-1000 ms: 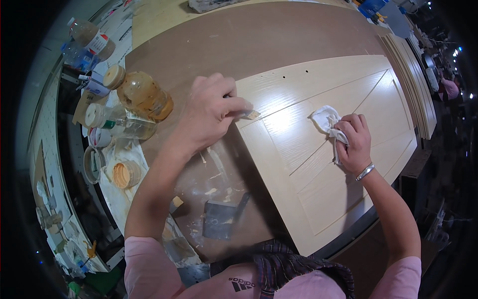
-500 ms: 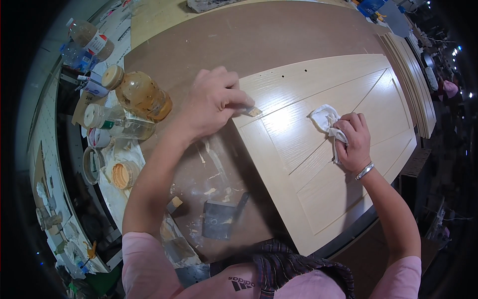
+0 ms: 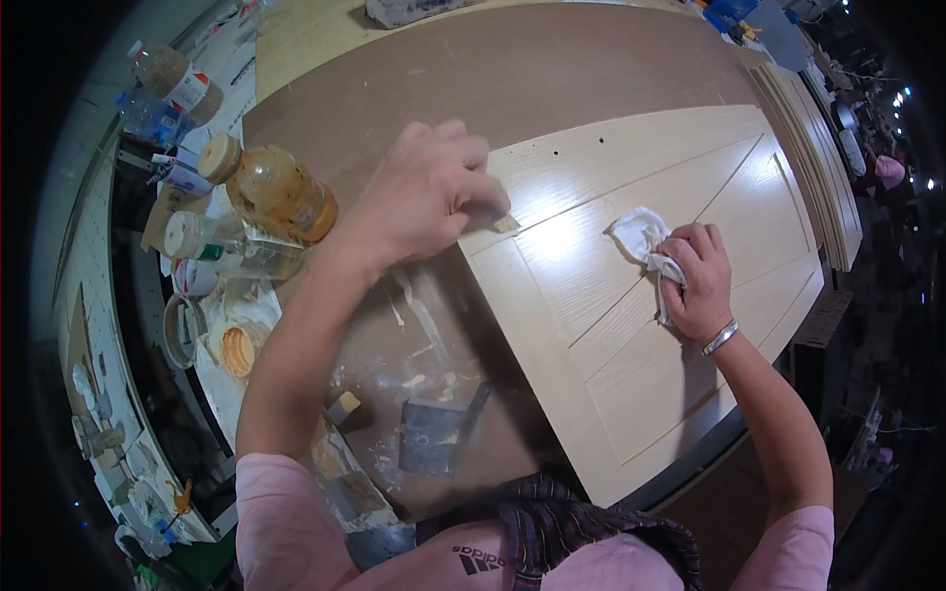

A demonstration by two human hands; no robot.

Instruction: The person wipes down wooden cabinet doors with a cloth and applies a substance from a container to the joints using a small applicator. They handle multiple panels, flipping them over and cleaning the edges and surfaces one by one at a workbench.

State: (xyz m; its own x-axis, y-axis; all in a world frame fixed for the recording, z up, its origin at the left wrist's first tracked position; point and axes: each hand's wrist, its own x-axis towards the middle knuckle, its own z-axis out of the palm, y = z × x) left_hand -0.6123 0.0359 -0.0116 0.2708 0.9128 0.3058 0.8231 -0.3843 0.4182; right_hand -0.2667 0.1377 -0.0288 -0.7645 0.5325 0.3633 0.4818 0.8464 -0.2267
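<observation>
A pale cream door panel (image 3: pixel 690 177) with grooved lines lies flat on a brown workbench (image 3: pixel 552 69). My left hand (image 3: pixel 424 192) pinches a small tan scrap (image 3: pixel 505 224) against the panel's near left corner. My right hand (image 3: pixel 695 281) rests on the panel's middle, closed around a crumpled white rag (image 3: pixel 639 236). A silver bracelet sits on my right wrist.
Left of the bench stand an amber plastic jar (image 3: pixel 281 192), a clear bottle (image 3: pixel 232 246), several small tubs and a roll of tape (image 3: pixel 182 330). A grey putty scraper (image 3: pixel 434 433) lies near me on the smeared bench top. Stacked panels (image 3: pixel 818 167) lean at the far right.
My left hand has slid slightly along the panel's corner edge with the scrap. My right hand and the rag have stayed put.
</observation>
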